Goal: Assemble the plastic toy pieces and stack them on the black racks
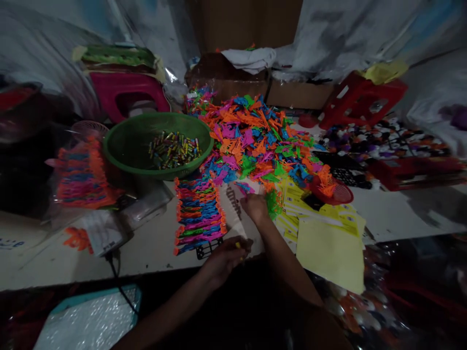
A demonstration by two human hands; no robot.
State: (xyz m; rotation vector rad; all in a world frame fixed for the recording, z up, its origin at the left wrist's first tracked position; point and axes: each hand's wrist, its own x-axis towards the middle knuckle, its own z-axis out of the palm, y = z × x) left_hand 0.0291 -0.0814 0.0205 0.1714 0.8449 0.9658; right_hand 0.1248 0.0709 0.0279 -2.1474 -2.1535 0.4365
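Note:
My left hand (228, 255) is at the table's front edge, its fingers closed around a small yellow cylinder (238, 245), which looks like a battery. Farther up the table, my right hand (254, 208) pinches at a small pink plastic piece (249, 190); its fingertips are partly hidden. Between the hands lies a pale strip (235, 214) with a row of dark shapes. To the left, bright plastic pieces (200, 211) are stacked in a neat column. Behind the right hand rises a large heap of colourful plastic pieces (251, 131).
A green basin (120, 165) at the left holds many small cylinders. Bagged plastic pieces (82, 177) lie beyond it. On the right are yellow printed sheets (295, 214), a yellow paper (330, 253) and a red basket (343, 193). A pink stool (127, 87) and red stool (357, 102) stand behind.

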